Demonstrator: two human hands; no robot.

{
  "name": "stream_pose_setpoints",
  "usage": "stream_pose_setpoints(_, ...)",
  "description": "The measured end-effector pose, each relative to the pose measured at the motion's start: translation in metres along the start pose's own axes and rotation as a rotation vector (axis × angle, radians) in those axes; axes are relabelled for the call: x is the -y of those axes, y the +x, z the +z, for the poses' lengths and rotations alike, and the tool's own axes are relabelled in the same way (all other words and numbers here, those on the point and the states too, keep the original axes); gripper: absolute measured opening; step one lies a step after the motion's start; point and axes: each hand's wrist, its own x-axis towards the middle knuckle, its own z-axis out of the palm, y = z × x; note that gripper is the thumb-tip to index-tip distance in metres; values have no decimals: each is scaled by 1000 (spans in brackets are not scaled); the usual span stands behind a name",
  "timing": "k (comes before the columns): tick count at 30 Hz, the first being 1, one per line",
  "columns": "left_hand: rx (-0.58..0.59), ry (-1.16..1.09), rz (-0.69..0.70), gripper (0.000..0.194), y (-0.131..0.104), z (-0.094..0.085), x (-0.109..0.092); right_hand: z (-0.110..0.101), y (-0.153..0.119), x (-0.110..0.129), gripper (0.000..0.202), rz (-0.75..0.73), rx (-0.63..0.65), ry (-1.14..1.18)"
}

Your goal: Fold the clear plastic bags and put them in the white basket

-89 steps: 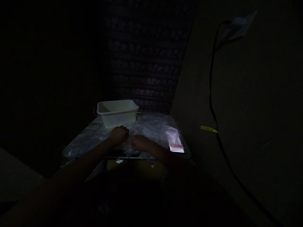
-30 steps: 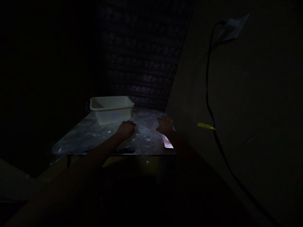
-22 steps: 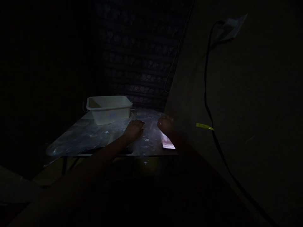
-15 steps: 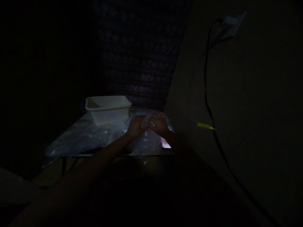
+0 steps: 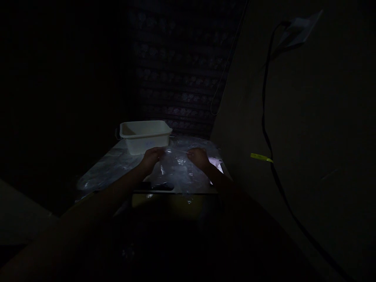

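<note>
A clear plastic sheet or bag (image 5: 179, 168) stretches between my hands over the front of a small table. My left hand (image 5: 152, 159) pinches its left edge, just in front of a white tub. At the other side my right hand (image 5: 198, 157) is closed on the upper right edge. Dim light hides the exact fingertips. More crumpled clear plastic (image 5: 102, 172) covers the table's left part. A bright, lit surface (image 5: 216, 164) shows beside my right wrist, and a dark flat object (image 5: 158, 187) lies at the front edge.
The white tub (image 5: 147, 140) with a handle stands at the table's back left. A black cable (image 5: 265, 117) with a yellow tag (image 5: 261, 157) runs down the wall on the right from an outlet (image 5: 299, 33). A dark patterned curtain (image 5: 182, 78) hangs behind.
My hands were close together and have moved apart, spreading the clear plastic between them. The whole view has shifted slightly, so the tub and cable appear further right.
</note>
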Motion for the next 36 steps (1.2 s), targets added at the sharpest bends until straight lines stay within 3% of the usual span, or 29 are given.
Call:
stream_pose_setpoints(4,-52,16,-38,18,0,-29,-2,8,10,4,22,26,-10,349)
stream_pose_setpoints(7,-44,-10,-71,16,-1,-41,-5,12,16,10,23,79,-9,609)
stream_pose_setpoints(12,-22,-103,-137,9,-2,-40,-8,8,17,19,19,187,-87,916)
stream_pose_setpoints(15,-46,-124,-190,4,0,-35,-6,8,15,19,21,183,-37,994)
stream_pose_setpoints(19,-59,-206,-258,7,1,-28,-6,15,15,12,14,113,74,857)
stream_pose_setpoints(22,-2,-247,-310,15,0,-26,-9,17,17,7,8,116,33,738)
stream_pose_setpoints(29,164,-154,-328,36,-8,-28,-19,12,14,5,21,191,-43,475)
stream_pose_setpoints(32,197,52,-253,36,-5,-28,-9,11,11,10,22,142,-39,302)
stream_pose_setpoints(36,122,406,-7,51,4,-30,13,12,11,18,24,51,-25,208)
